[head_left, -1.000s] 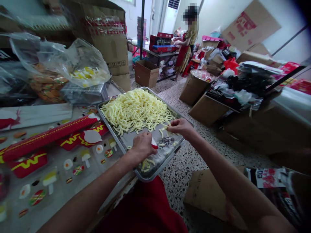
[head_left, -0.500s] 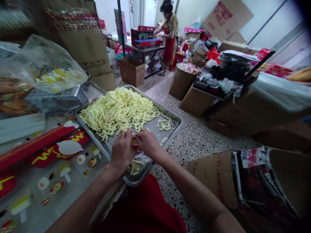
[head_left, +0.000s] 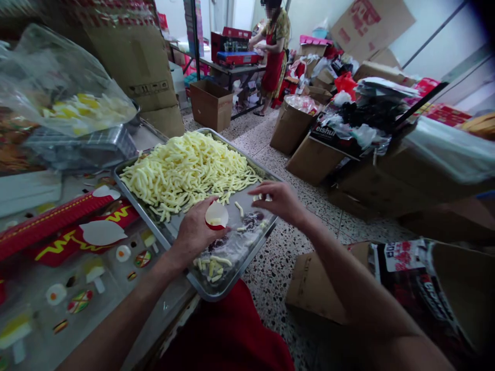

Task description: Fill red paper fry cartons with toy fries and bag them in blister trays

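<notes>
The carton (head_left: 217,212), red outside and white inside, is over the near half of the metal tray (head_left: 218,295), grasped in the left hand (head_left: 193,226). The left hand's fingers hide most of its outside. Between it and the right hand (head_left: 280,200), one loose fry (head_left: 239,208) lies on the tray floor. The right hand is pinched, with short pale fries (head_left: 263,197) at its fingertips, well clear of the carton.

The carton's round mouth faces up toward the head camera, so its long axis runs roughly along the line of sight and looks shortened. A little pale yellow shows low inside it.

The tray holds a big heap of fries (head_left: 189,172) across its far half, and a small pile (head_left: 212,268) in the near corner beside whitish powder. It sits on the edge of the bench (head_left: 164,312), beside a row of red cartons (head_left: 58,221). Behind those, a clear bag (head_left: 29,67) with yellow and white pieces rests on a plastic box (head_left: 81,149).

On the floor beyond stands an open cardboard box (head_left: 212,105); its contents are out of sight. Farther back, a person in a red apron (head_left: 274,67) works at a red machine (head_left: 235,50).
</notes>
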Demonstrator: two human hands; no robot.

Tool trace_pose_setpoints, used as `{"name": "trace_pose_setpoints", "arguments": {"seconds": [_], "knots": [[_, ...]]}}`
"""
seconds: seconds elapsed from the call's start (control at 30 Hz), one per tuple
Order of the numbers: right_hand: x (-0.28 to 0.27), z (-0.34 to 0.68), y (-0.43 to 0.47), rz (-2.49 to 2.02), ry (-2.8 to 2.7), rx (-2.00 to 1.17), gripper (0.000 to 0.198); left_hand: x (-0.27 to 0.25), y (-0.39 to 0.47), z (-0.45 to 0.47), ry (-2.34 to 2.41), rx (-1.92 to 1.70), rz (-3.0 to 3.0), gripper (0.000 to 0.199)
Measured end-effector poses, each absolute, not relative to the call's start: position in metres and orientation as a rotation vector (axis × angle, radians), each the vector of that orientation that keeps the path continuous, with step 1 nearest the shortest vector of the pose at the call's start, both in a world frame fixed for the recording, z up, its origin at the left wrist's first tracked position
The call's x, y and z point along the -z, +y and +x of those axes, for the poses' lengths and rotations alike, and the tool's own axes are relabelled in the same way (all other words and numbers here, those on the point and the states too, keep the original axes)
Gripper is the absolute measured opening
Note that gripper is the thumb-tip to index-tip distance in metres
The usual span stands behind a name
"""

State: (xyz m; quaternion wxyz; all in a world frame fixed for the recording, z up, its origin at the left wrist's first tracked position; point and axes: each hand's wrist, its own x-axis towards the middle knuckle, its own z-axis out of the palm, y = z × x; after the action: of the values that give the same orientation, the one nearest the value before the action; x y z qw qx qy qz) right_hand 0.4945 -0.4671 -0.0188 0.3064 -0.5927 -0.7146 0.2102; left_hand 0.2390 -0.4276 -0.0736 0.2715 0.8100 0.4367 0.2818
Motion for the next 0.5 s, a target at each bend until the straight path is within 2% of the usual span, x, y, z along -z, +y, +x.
{"name": "trace_pose_setpoints", "arguments": {"seconds": [0.13, 0.27, 0.5], "knots": [[0.012, 0.552, -0.440, -1.765, -2.393, -0.461, 0.044, 0.066, -0.429, 0.245, 1.153, -0.671, 2.151, 0.085], [0.017, 0.552, -0.409, -1.784, -2.660, -0.503, 0.048, 0.069, -0.426, 0.243, 1.098, -0.642, 2.222, 0.087], [0.033, 0.523, -0.387, -1.850, -2.669, -0.368, 0.025, 0.074, -0.421, 0.248, 1.135, -0.507, 2.324, 0.089]]}}
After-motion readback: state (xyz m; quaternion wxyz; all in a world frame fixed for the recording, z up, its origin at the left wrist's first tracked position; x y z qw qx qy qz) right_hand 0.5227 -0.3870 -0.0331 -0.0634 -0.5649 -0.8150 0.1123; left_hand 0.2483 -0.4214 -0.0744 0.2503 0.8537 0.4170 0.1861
